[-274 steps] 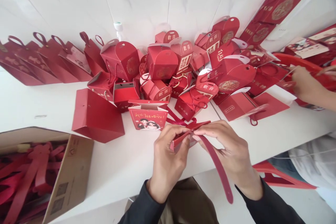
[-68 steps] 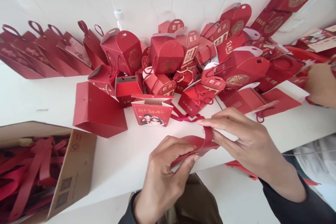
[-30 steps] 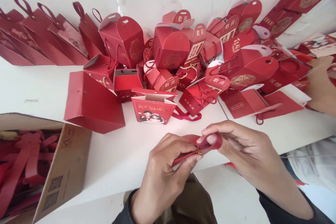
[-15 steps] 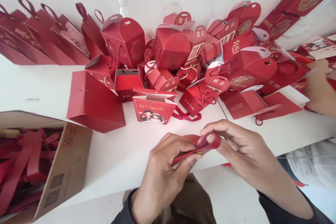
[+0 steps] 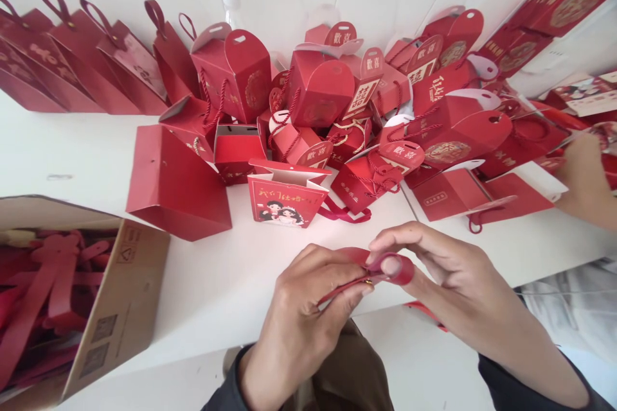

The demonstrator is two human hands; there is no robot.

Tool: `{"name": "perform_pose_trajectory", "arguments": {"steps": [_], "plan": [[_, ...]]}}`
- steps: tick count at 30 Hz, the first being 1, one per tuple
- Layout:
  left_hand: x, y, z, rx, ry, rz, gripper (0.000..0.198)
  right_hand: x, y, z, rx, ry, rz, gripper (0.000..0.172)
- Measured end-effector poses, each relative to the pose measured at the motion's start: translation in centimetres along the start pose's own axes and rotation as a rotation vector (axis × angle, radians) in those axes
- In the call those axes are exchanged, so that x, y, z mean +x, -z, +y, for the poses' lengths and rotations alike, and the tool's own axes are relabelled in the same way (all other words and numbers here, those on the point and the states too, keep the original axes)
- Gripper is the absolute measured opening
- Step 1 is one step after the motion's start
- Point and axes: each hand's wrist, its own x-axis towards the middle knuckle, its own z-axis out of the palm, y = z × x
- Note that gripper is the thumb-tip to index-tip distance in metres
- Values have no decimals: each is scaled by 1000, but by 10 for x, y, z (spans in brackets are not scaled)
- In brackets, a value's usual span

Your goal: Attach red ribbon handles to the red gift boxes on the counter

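Note:
Low over the near edge of the table, both my hands are closed on a red strap (image 5: 403, 271) folded into a loop. My left hand (image 5: 308, 298) pinches the folded part between thumb and fingers, where a small gold stud (image 5: 369, 281) shows. The thumb of my right hand (image 5: 453, 276) presses inside the loop, with its fingertips on the strap from above. Part of the strap is hidden behind my left fingers. Just beyond stands a red gift box with a cartoon couple (image 5: 288, 202), its top open. Left of it sits a plain red box (image 5: 178, 186).
A cardboard carton (image 5: 123, 308) full of red straps stands at the left. Red boxes with strap handles (image 5: 91, 67) line the back left. Many red boxes with rope handles (image 5: 321, 90) crowd the back middle. Another person's arm (image 5: 585, 180) reaches in at right.
My right thumb has pressed further toward the stud, and the strap loop looks flatter. My left hand keeps its pinch. The other person's hand at right has shifted slightly.

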Motion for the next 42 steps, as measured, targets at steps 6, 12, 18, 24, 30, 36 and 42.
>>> {"name": "perform_pose_trajectory", "arguments": {"steps": [6, 12, 18, 24, 30, 36, 42], "plan": [[-3, -2, -2, -6, 24, 28, 9, 3, 2, -3, -44, -27, -19, 19], [-1, -1, -1, -26, -14, 17, 10, -1, 2, -2, -53, -24, -31, 21], [-1, -1, -2, -37, -16, 9, 21, -2, 3, -1, -28, -21, -67, 12], [-2, 0, -2, -43, -16, -7, 21, -4, 3, 0, -19, -49, -97, 10], [-3, -1, -1, -48, 6, 11, 16, -4, 2, 0, -48, -74, -105, 14], [-2, 0, -3, -50, -2, 2, 14, 1, 2, 0, -7, -31, -102, 9], [-5, -2, -5, -15, 4, 29, 6, 3, 5, 5, -18, 65, -158, 7]]}}
